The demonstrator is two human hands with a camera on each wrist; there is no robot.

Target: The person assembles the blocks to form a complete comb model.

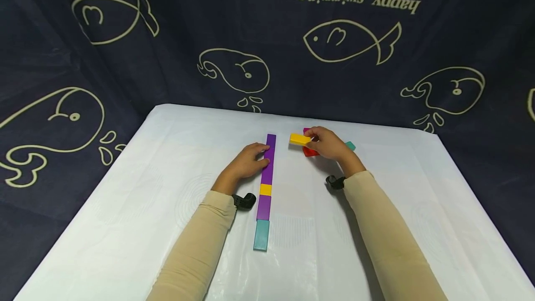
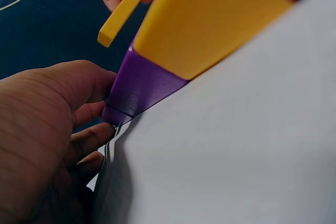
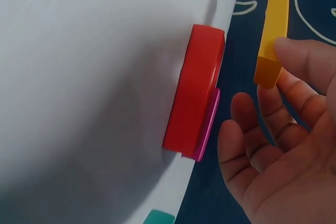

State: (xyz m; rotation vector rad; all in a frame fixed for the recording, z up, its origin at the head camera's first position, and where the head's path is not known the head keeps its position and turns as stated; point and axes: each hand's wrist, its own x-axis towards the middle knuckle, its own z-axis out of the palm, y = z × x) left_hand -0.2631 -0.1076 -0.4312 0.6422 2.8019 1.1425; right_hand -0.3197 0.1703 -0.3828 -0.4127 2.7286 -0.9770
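Observation:
A straight row of flat blocks runs away from me in the head view: a teal block (image 1: 261, 236), a purple block (image 1: 264, 208), a small yellow block (image 1: 265, 190), then a long purple stretch (image 1: 269, 173). My left hand (image 1: 247, 161) rests against the left side of that stretch, thumb and fingers touching its edge. The left wrist view shows a seam in the purple part (image 2: 139, 85) near the fingertips. Right of the row's far end, my right hand (image 1: 330, 144) pinches a yellow block (image 1: 298, 140) between thumb and fingers, raised above the table.
Under and beside the right hand lie a red block (image 3: 193, 87) and a magenta block (image 3: 209, 124) touching it. A teal block (image 1: 350, 145) sits to their right, partly hidden by the hand. The white-covered table (image 1: 125, 226) ends at a dark patterned cloth (image 1: 284, 87).

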